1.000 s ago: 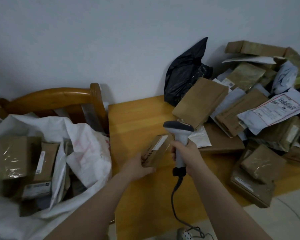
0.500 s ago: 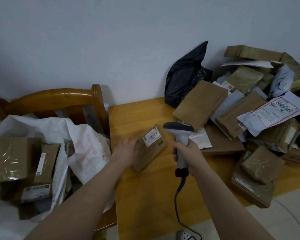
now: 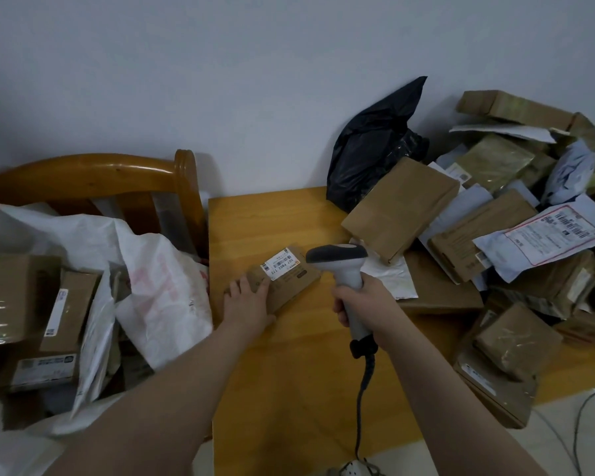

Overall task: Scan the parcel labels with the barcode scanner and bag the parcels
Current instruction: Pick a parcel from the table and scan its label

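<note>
Fingers (image 3: 259,286) of my left hand (image 3: 248,305) press flat on the parcel (image 3: 294,286), now turned label-up beside the barcode scanner (image 3: 346,269) my right hand (image 3: 363,305) grips. Ready to scan.

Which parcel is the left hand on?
The small brown box lying alone on the table, white label up, beside the scanner. The left hand rests on it; other parcels sit in the right pile or the sack.

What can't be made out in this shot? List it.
Head view: fine print on the parcel label, too small.
Head view: scanner trigger, covered by the right hand.
Head view: scanner cable's far end, cut off by the bottom edge.
Head view: parcels deep in the white sack, hidden by its folds.
</note>
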